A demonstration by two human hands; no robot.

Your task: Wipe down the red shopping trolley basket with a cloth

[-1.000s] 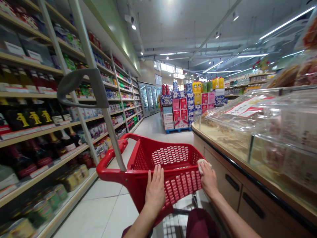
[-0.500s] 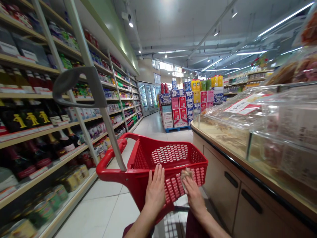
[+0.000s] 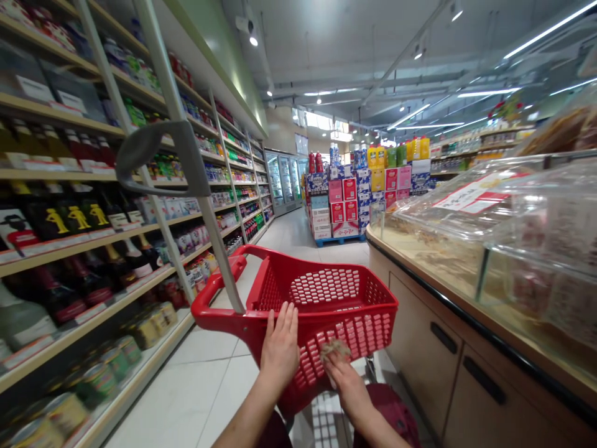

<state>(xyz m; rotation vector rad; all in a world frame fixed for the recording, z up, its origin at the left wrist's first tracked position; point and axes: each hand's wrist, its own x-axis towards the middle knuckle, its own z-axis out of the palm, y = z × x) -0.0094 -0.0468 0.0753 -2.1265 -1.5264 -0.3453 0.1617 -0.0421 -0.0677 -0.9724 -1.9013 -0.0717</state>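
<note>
A red plastic shopping basket cart (image 3: 354, 333) stands in front of me, its perforated side facing my hands. My left hand (image 3: 281, 348) lies flat on the near side, fingers together and stretched up to the top rim. Lower and to the right, my right hand (image 3: 344, 379) presses a crumpled beige cloth (image 3: 334, 350) against the slotted side panel. The fingers cover part of the cloth. From the basket's left end rises a slanted metal pole (image 3: 217, 249) bearing a grey looped handle (image 3: 163, 155).
Shelves of bottles and cans (image 3: 93, 249) run along the left. A wooden counter (image 3: 420, 298) with clear-covered food packs (image 3: 480, 186) borders the right. Stacked boxes on a blue pallet (image 3: 342, 239) stand ahead, with glass-door coolers (image 3: 284, 180) beyond. White floor tiles (image 3: 200, 389) lie below.
My right hand and the cloth have moved left and down along the slotted panel. My left hand has shifted slightly left and up against the basket side.
</note>
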